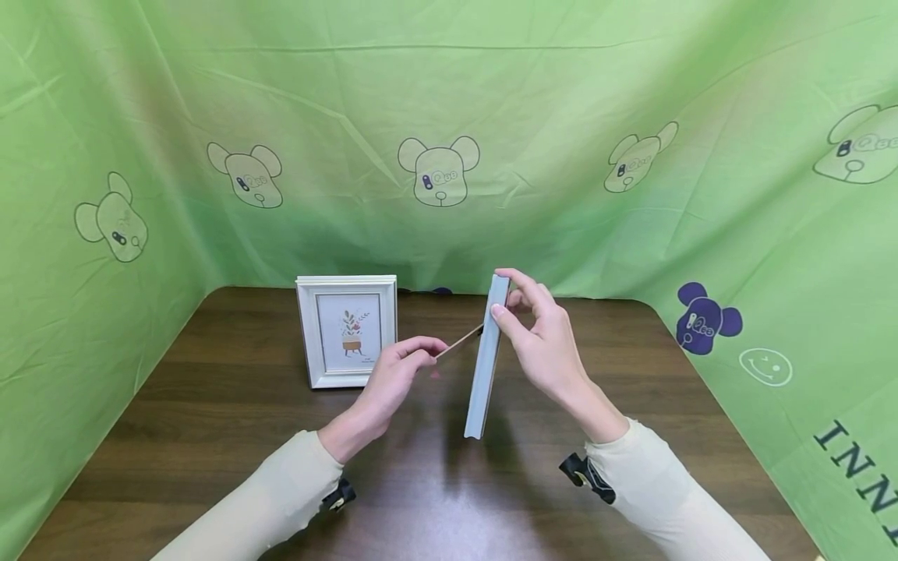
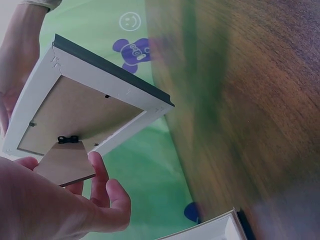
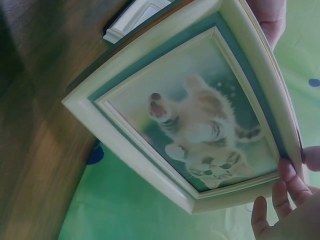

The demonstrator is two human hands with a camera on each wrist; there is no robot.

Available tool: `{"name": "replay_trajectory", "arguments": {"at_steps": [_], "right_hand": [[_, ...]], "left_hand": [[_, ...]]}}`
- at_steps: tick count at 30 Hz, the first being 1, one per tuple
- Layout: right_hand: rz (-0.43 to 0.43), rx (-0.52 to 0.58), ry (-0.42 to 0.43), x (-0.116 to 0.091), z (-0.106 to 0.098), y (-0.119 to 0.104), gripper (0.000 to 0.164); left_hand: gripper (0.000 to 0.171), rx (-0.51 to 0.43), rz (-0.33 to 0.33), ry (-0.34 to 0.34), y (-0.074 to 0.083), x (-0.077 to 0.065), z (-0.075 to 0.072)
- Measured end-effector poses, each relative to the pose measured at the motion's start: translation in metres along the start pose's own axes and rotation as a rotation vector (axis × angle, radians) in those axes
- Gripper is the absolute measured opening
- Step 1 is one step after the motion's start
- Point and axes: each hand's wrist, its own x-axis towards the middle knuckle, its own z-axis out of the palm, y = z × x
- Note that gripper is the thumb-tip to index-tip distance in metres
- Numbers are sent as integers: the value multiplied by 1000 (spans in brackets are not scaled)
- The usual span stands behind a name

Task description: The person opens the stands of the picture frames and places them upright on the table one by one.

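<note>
A picture frame with a light blue edge (image 1: 486,366) is held up edge-on above the table. My right hand (image 1: 543,339) grips it near the top, thumb on the edge and fingers on the right face. In the right wrist view its front shows a kitten picture (image 3: 205,130) inside a white and teal border. The left wrist view shows its brown back with a hinged stand leg (image 2: 67,162) swung out. My left hand (image 1: 393,378) pinches the free end of that leg. Behind the left hand, a white picture frame (image 1: 304,343) with a potted-plant print stands upright.
The dark wooden table (image 1: 210,436) reaches to a green cloth backdrop (image 1: 337,78) with bear-head prints, which hangs behind it and along both sides. Black wrist straps (image 1: 588,477) show at the sleeve cuffs.
</note>
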Motion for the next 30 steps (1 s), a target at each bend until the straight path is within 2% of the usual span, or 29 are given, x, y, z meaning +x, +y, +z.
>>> {"name": "replay_trajectory", "arguments": {"at_steps": [12, 25, 30], "right_hand": [[-18, -1, -15, 0, 0, 2, 45], [-26, 14, 12, -1, 1, 1, 45], [-28, 29, 18, -1, 2, -1, 45]], "left_hand": [[29, -11, -1, -13, 0, 0, -3], [26, 14, -23, -9, 3, -5, -2], [24, 54, 9, -6, 4, -7, -2]]}}
